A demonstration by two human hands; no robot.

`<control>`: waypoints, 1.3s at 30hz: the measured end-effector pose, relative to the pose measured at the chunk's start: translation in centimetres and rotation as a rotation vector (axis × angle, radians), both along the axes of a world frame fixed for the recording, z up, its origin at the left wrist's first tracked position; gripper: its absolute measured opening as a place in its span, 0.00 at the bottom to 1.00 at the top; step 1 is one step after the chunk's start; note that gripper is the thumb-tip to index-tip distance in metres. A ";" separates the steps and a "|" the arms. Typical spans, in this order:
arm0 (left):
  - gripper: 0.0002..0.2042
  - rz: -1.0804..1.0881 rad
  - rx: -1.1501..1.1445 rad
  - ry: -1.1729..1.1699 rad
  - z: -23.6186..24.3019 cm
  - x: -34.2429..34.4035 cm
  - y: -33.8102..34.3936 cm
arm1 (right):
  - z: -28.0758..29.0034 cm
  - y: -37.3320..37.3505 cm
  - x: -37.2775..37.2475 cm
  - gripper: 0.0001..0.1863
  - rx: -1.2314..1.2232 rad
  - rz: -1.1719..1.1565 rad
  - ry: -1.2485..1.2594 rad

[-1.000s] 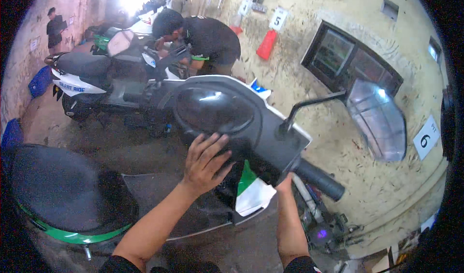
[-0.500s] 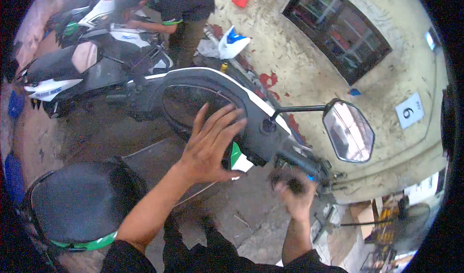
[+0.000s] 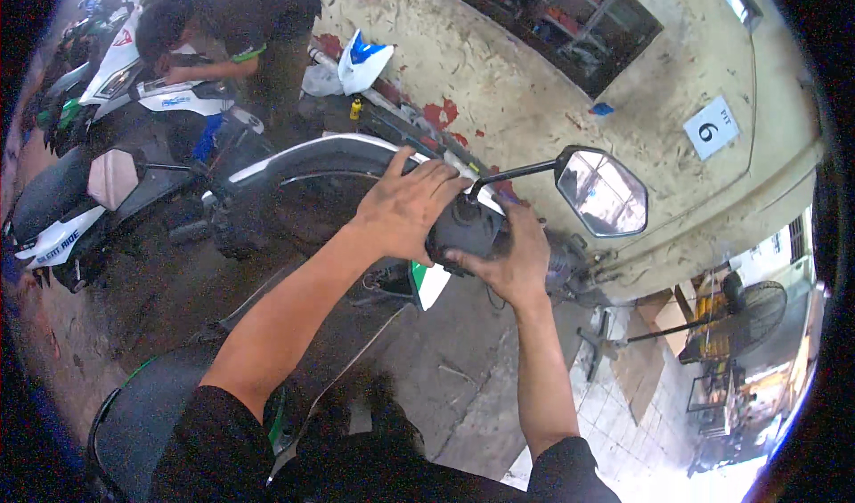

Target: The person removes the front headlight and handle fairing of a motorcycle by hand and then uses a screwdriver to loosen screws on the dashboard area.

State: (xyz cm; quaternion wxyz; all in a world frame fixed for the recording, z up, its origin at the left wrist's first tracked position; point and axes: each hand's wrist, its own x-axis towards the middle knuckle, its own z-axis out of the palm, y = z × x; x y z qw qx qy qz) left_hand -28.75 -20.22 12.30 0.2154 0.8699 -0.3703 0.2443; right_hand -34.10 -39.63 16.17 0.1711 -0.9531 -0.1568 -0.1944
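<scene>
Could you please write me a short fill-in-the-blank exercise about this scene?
1. The right hand, on the dark cover, is nearer the rightmost mirror than the ____ hand is.
2. That mirror's stem is coloured ____.
3. The panel near the wall is white and ____.
Missing words: left; black; blue.

The person's left arm [image 3: 298,312] comes up from the lower left, and the right arm [image 3: 545,378] from the lower right. Near the middle, the left hand [image 3: 405,205] curls, with fingers reaching right and thumb down. Just beside it, the right hand [image 3: 519,261] bends like a C, thumb pointing left.
</scene>
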 end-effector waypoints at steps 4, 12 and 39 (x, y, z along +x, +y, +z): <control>0.50 -0.012 0.049 -0.021 0.5 -0.1 0.5 | -1.4 -0.1 0.2 0.44 0.028 0.033 -0.202; 0.51 0.031 0.074 -0.139 -0.6 0.5 -0.2 | -0.9 -0.3 0.3 0.49 0.024 -0.022 -0.147; 0.48 0.506 -0.546 0.497 -7.7 -4.3 26.4 | -0.6 -0.2 -0.4 0.34 -0.032 -0.014 -0.110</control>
